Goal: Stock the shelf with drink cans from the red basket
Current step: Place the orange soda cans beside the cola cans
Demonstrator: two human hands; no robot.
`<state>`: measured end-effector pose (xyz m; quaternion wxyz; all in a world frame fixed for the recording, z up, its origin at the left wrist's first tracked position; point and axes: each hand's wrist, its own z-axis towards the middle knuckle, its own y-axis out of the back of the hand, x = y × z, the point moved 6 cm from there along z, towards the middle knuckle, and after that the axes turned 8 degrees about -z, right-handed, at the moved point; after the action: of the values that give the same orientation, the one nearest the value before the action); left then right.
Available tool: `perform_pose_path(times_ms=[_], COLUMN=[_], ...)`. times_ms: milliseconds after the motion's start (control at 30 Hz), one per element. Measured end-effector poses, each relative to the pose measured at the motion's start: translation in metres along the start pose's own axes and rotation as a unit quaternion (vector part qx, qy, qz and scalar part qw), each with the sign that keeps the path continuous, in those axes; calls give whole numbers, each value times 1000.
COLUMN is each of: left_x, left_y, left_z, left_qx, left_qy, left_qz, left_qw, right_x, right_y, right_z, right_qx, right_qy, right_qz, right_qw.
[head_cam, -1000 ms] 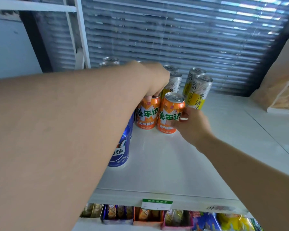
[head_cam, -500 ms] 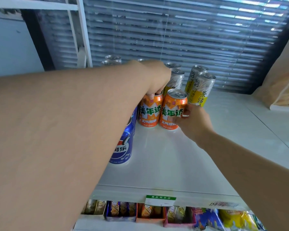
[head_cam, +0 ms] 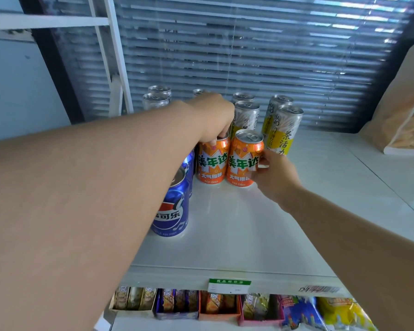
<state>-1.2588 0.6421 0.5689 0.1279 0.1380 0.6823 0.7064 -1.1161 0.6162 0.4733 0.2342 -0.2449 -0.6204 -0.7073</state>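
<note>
Two orange cans stand side by side on the white top shelf [head_cam: 237, 235]. My left hand [head_cam: 215, 118] reaches from above and grips the top of the left orange can [head_cam: 210, 163]. My right hand [head_cam: 273, 175] holds the side of the right orange can [head_cam: 243, 161]. A blue cola can [head_cam: 171, 211] stands in front left, partly behind my left forearm. Tall yellow-and-silver tea cans [head_cam: 285, 127] stand behind the orange ones. The red basket is not in view.
Silver can tops [head_cam: 157, 99] show at the back left beside a white shelf upright [head_cam: 116, 56]. Window blinds close off the back. A snack bag [head_cam: 406, 111] lies at the right. Boxed snacks [head_cam: 215, 304] fill the shelf below.
Both orange cans have shifted slightly back along the shelf with my hands staying on them. The view has tilted a little.
</note>
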Motion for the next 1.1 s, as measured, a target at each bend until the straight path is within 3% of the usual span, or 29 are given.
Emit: perform_pose_path(times_ms=[333, 500, 600, 700, 833, 967, 1100], left_x=[-1, -6, -10, -20, -54, -117, -197], left_y=[1, 3, 7, 15, 18, 5, -25], left_z=[-17, -22, -30, -43, -62, -75, -83], left_qx=[-19, -24, -103, -238, -346, -355, -269], left_qy=[21, 63, 81, 97, 126, 153, 123], left_qz=[-66, -85, -132, -251, -440, -566, -617], left_qw=[997, 994, 983, 933, 819, 728, 729], right_x=[-1, 1, 1, -2, -9, -40, -100], right_y=[7, 29, 40, 62, 96, 129, 170], right_z=[-3, -15, -24, -40, -74, -112, -165], right_qx=[24, -14, -36, -64, -107, -150, -192], right_qy=[-35, -36, -45, -45, -56, -72, -106], right_qz=[17, 13, 66, 112, 154, 196, 209], right_qw=[999, 999, 996, 991, 981, 966, 953])
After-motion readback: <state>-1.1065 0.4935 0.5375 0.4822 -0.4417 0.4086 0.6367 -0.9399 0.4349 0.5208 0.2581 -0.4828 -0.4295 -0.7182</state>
